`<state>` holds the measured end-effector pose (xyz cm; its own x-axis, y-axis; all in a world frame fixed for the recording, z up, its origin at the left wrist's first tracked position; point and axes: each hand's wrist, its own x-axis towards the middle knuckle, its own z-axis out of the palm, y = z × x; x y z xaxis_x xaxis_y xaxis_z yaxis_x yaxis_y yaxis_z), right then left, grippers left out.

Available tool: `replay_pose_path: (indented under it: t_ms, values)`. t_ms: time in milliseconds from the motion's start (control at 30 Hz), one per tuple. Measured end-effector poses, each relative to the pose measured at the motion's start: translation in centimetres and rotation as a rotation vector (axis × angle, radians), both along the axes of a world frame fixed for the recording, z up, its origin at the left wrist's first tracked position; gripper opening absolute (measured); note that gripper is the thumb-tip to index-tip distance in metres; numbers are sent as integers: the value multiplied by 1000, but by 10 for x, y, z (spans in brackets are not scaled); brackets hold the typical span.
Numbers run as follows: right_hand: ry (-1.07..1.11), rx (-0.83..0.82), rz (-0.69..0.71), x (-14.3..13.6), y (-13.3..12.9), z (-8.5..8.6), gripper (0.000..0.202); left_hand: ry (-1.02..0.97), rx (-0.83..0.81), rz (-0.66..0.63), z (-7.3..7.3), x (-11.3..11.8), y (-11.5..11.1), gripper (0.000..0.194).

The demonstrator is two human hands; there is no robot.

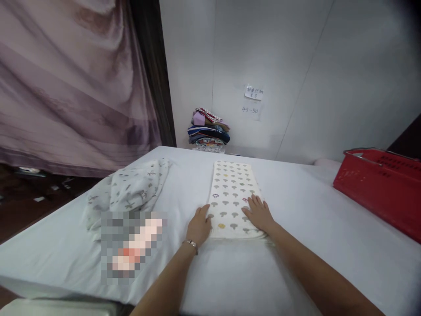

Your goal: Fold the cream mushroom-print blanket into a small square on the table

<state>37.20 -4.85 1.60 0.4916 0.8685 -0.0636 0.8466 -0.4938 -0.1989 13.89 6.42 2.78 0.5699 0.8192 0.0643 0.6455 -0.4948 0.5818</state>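
Note:
A cream cloth (230,193) printed with grey mushrooms lies folded into a long flat strip on the white-covered table (302,210). Along its left edge rests my left hand (199,226), with a bracelet at the wrist and the fingers stretched forward. My right hand (259,213) lies flat on the cloth near its right edge, fingers spread. Neither hand grips the fabric. To the left is a crumpled white cloth (131,186) with a small dark print. A pixelated patch in front of it hides what lies there.
A red basket (378,188) with a metal handle stands at the table's right edge. Behind the far edge rises a stack of folded fabrics (208,129) by the wall. Two paper notes (254,92) hang there. A pinkish curtain (79,79) hangs at the left.

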Motion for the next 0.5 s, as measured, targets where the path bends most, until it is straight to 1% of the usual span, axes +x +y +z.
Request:
replay_pose_path:
  t_ms: [67,133,200,267,333,400,500]
  values:
    - [-4,-2,8,-4,4,10,68,-28,-34,27,2,0,-1,49]
    - [2,32,60,-13,16,23,69,-40,-101,60,5,0,-3,50]
    - [36,78,159,-27,35,33,72,-12,-182,84,10,-3,-5,57]
    - [78,95,262,-43,60,38,72,28,-247,84,13,-8,-7,66]
    - [94,77,311,-58,84,35,71,32,-292,68,15,-13,-8,71]
    - [76,54,314,-68,103,27,70,16,-335,46,15,-18,-9,72]
    - [23,69,311,-73,116,12,69,-2,-368,41,14,-23,-9,70]
